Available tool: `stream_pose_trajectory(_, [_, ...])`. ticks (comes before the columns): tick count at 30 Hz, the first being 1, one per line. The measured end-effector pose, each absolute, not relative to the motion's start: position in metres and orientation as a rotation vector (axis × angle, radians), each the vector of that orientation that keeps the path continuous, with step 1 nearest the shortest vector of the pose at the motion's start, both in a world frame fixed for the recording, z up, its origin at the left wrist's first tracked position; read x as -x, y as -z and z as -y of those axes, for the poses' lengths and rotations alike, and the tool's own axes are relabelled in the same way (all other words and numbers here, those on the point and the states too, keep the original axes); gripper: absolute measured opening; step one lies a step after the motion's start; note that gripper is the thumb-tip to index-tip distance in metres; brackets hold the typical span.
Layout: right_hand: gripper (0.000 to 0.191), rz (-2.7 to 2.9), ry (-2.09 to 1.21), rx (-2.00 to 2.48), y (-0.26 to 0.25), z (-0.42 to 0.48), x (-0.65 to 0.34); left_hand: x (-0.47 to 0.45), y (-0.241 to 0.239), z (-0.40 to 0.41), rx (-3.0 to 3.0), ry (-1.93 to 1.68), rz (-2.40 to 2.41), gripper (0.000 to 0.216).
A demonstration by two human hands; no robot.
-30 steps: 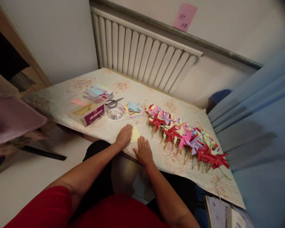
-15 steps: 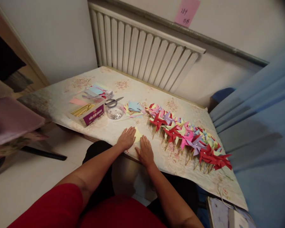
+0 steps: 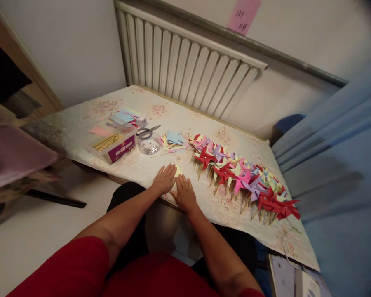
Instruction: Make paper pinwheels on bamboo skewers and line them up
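Note:
A small piece of pale yellow paper [image 3: 178,170] lies on the table near its front edge, partly covered by both hands. My left hand [image 3: 165,179] rests flat with its fingers on the paper's left side. On the lower right side, my right hand [image 3: 184,193] lies with fingers stretched out over the paper. Just beyond the hands is a stack of coloured paper squares [image 3: 174,140], light blue on top. Left of the stack stands a round clear tub [image 3: 149,145] of small shiny pieces, with scissors [image 3: 145,132] across its rim.
Rows of finished paper pinwheels [image 3: 225,171] on sticks fill the table's right side. A purple-fronted box [image 3: 121,149] of thin sticks stands at left, with more coloured paper [image 3: 123,117] behind it. A radiator [image 3: 185,62] runs behind the table; a blue curtain [image 3: 336,165] hangs at right.
My right hand has slid left and inward across the yellow paper, closer to my left hand, covering more of it. My left hand has stayed nearly in place.

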State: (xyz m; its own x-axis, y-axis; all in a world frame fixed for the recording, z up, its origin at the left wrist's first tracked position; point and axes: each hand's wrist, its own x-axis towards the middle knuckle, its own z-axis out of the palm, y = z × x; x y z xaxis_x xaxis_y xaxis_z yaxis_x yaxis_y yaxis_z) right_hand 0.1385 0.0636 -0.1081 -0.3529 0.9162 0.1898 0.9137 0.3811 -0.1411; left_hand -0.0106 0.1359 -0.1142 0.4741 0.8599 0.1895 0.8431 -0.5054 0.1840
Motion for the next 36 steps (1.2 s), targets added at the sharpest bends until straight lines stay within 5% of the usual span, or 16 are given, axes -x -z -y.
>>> stream_pose_trajectory(18, [0.063, 2.341, 0.0, 1.691, 0.112, -0.046, -0.146, 0.02, 0.111, -0.115, -2.614, -0.402, -1.604, 0.057])
stream_pose_trajectory(36, [0.055, 2.3, -0.362, 1.495, 0.094, -0.103, -0.125, 0.023, 0.11, -0.112, -2.588, -0.337, -1.596, 0.056])
